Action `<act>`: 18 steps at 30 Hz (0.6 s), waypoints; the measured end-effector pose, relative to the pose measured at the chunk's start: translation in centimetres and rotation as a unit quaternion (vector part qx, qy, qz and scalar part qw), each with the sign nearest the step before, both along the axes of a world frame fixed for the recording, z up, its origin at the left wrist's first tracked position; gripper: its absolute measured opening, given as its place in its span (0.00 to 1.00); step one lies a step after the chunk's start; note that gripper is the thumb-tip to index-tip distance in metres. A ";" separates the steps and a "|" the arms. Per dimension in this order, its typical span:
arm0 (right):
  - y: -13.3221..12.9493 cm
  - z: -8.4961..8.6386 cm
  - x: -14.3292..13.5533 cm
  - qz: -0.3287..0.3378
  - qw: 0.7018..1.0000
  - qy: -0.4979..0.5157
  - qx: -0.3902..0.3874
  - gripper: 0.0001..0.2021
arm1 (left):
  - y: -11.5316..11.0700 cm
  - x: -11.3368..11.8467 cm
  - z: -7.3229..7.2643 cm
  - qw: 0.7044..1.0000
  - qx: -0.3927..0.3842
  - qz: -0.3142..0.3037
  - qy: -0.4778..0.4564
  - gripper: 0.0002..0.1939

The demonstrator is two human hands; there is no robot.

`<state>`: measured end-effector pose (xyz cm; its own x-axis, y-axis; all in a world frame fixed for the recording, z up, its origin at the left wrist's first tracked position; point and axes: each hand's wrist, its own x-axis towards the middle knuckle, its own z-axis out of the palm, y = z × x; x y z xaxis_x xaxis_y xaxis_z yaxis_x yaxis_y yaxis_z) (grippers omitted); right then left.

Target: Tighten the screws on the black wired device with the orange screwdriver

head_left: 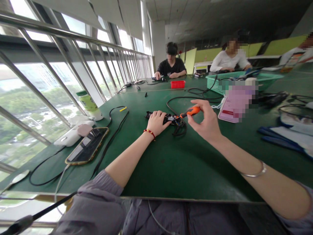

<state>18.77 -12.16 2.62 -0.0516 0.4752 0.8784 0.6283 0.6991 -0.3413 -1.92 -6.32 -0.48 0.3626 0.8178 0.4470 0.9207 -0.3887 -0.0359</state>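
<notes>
On the green table, a black elongated device (168, 118) with exposed inner parts and wires lies in front of me, its cable curling off to the right. My left hand (157, 123) is closed over its left part and presses it to the tabletop. Between the fingertips of my right hand (206, 119) is a screwdriver (193, 111) with an orange and black handle. Its shaft slants down left, the tip at the exposed parts of the device. Whether the tip sits in a screw is too small to tell.
To the left are a phone (87, 146), a white box-like object (73, 132) and a green-and-white cup (90, 105). A red tray (177, 84) stands farther back. At right are a teal basket (217, 85), a pink phone (230, 109) and blue-white gloves (290, 137). Other people sit beyond.
</notes>
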 end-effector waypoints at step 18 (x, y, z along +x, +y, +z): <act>0.0 -0.1 0.1 0.002 0.998 -0.043 -0.046 0.11 | 0.1 0.0 -0.1 1.000 0.004 -0.001 -0.003 0.22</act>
<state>18.84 -12.19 2.51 -0.1274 0.5536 0.8230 0.6548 0.6702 -0.3494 -1.92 -6.21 -0.61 0.3621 0.8135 0.4552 0.9200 -0.3905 -0.0339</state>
